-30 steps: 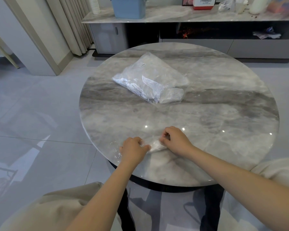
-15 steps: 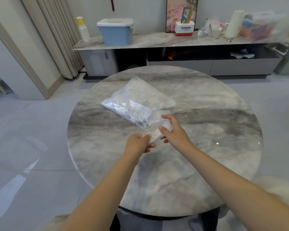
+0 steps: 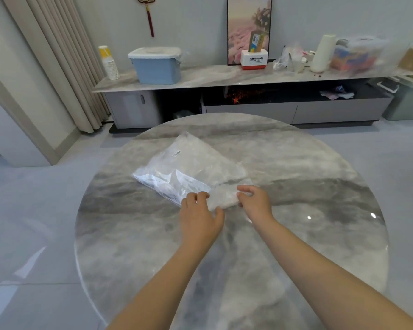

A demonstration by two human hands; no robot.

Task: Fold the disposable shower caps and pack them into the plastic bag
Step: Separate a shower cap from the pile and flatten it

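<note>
Folded shower cap (image 3: 223, 198) at plastic bag (image 3: 188, 170) mouth on desk (image 3: 320, 186); your left hand (image 3: 200, 217) and right hand (image 3: 255, 201) pinch cap ends, fingers curled.

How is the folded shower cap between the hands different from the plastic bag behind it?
The folded shower cap is a small, cloudy white bundle; the plastic bag is much larger, flatter and carries a small label. The left hand and right hand pinch the cap; the bag just lies on the table. Both are thin translucent plastic.
</note>
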